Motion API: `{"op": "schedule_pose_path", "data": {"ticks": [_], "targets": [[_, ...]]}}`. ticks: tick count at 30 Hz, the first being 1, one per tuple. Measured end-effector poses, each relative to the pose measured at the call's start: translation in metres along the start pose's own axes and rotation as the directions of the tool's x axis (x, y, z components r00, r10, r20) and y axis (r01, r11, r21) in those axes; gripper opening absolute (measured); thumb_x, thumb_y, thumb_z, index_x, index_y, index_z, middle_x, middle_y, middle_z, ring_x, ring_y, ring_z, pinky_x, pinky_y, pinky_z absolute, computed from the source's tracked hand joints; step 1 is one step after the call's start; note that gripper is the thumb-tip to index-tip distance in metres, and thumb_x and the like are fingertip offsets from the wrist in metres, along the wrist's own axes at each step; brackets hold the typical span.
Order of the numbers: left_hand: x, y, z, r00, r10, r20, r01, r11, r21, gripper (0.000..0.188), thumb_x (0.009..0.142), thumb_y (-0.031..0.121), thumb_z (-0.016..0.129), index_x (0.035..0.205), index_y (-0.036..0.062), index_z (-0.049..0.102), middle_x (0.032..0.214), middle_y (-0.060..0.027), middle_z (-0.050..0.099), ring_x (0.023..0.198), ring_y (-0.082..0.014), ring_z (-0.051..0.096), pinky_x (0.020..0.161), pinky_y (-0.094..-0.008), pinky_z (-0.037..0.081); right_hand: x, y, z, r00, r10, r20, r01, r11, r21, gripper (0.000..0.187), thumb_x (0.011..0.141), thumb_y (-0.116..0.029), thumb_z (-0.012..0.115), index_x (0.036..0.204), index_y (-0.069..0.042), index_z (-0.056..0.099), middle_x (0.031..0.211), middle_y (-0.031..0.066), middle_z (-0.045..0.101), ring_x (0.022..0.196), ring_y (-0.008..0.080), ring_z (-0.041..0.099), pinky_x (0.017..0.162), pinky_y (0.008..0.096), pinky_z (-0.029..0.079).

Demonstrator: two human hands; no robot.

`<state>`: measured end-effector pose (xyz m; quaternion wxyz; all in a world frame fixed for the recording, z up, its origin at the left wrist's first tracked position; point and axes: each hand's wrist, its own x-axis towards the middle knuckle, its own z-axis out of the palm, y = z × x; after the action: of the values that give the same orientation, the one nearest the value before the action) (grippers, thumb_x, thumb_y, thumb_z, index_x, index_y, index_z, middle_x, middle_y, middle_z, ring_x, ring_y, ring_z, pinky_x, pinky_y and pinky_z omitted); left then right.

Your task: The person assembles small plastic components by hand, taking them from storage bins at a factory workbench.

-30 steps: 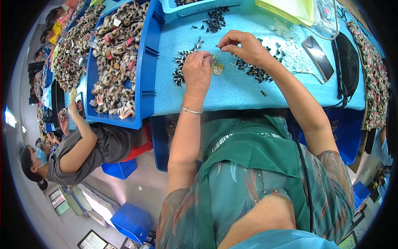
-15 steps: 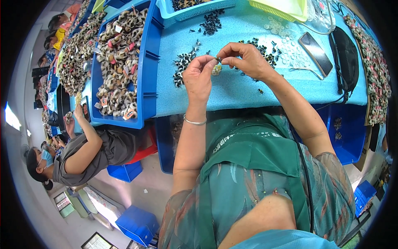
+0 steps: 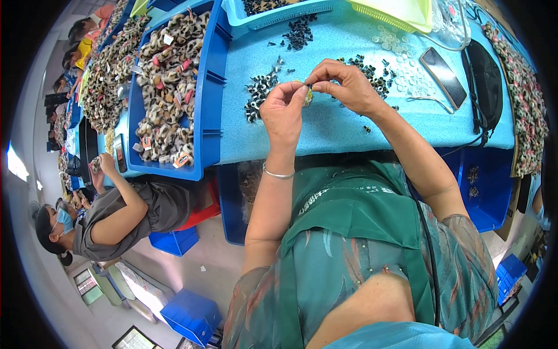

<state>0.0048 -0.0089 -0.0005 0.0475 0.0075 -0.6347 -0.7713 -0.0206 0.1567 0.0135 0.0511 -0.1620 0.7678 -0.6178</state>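
Over the blue cloth, my left hand [image 3: 283, 116] and my right hand [image 3: 347, 87] meet fingertip to fingertip. Both pinch a tiny black plastic piece [image 3: 308, 86], mostly hidden by the fingers. Just under the fingertips lie a few small yellowish pieces [image 3: 308, 100]. A pile of black-and-white plastic pieces [image 3: 256, 96] spreads beside my left hand. Black pieces with yellowish parts [image 3: 367, 71] lie beyond and beside my right hand, and a single one [image 3: 367, 129] sits nearer the table's front edge.
A blue crate [image 3: 209, 87] of spotted plush pieces [image 3: 168, 87] stands at left. Farther back are loose black pieces [image 3: 300, 34], a light-blue basket [image 3: 279, 16] and a yellow-green basket [image 3: 395, 16]. Clear washers [image 3: 410, 72], a phone [image 3: 443, 78] and a black pouch [image 3: 487, 87] lie right. A co-worker [image 3: 116, 218] sits left.
My left hand has shifted slightly right, with its fingertips closer around the tiny black piece. My right hand has hardly moved. The co-worker's hands at left have moved a little.
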Motion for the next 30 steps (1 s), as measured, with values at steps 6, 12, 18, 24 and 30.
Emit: {"op": "schedule_pose_path", "data": {"ticks": [6,12,18,24,30], "targets": [[-0.005,-0.009,0.004,0.999,-0.053,0.0,0.053,0.989,-0.137,0.011,0.085,-0.001,0.067,0.095,-0.0034,0.064,0.086,-0.0041,0.065,0.073,-0.0067,0.058,0.066,-0.0195,0.047,0.001,0.001,0.001,0.996,-0.091,0.005,0.091,0.994,-0.059,0.011,0.083,-0.009,0.067,0.093,-0.004,0.066,0.086,0.0051,0.064,0.079,0.0133,0.061,0.074,0.0305,0.05],[-0.005,-0.006,-0.004,0.995,-0.079,0.061,0.079,0.997,-0.005,0.006,0.084,0.0,0.067,0.09,-0.0001,0.067,0.085,-0.0019,0.065,0.07,-0.0053,0.055,0.064,-0.0198,0.046,0.008,0.004,-0.015,0.991,-0.135,0.021,0.136,0.955,-0.263,0.008,0.082,-0.002,0.064,0.089,-0.004,0.064,0.085,0.0077,0.061,0.079,0.0202,0.06,0.073,0.0353,0.047],[0.01,-0.004,-0.028,0.962,0.267,0.065,-0.238,0.69,0.684,0.008,0.077,0.0,0.068,0.085,0.0032,0.068,0.079,-0.0074,0.062,0.065,-0.0187,0.057,0.061,-0.0294,0.048,0.043,0.015,-0.015,0.977,-0.207,0.044,0.163,0.604,-0.78,0.012,0.082,-0.017,0.064,0.086,-0.005,0.064,0.085,0.0106,0.059,0.082,0.0285,0.058,0.082,0.0395,0.042],[0.024,-0.023,-0.022,0.874,0.405,0.269,-0.425,0.366,0.828,0.004,0.075,0.007,0.068,0.078,0.0051,0.065,0.079,-0.0108,0.06,0.079,-0.0293,0.057,0.07,-0.0399,0.047,0.084,0.03,0.032,0.989,-0.096,0.114,0.149,0.634,-0.759,0.016,0.081,-0.02,0.066,0.085,-0.005,0.063,0.087,0.0145,0.062,0.083,0.0351,0.061,0.074,0.0444,0.048],[0.03,-0.025,-0.019,0.886,0.341,0.314,-0.418,0.294,0.859,0.005,0.074,0.01,0.069,0.076,0.0059,0.066,0.078,-0.0114,0.059,0.079,-0.03,0.057,0.071,-0.0413,0.047,0.08,0.039,0.014,0.985,-0.109,0.135,0.172,0.718,-0.675,0.017,0.08,-0.018,0.065,0.085,-0.002,0.062,0.086,0.0159,0.061,0.083,0.0347,0.06,0.075,0.0429,0.047]]}}
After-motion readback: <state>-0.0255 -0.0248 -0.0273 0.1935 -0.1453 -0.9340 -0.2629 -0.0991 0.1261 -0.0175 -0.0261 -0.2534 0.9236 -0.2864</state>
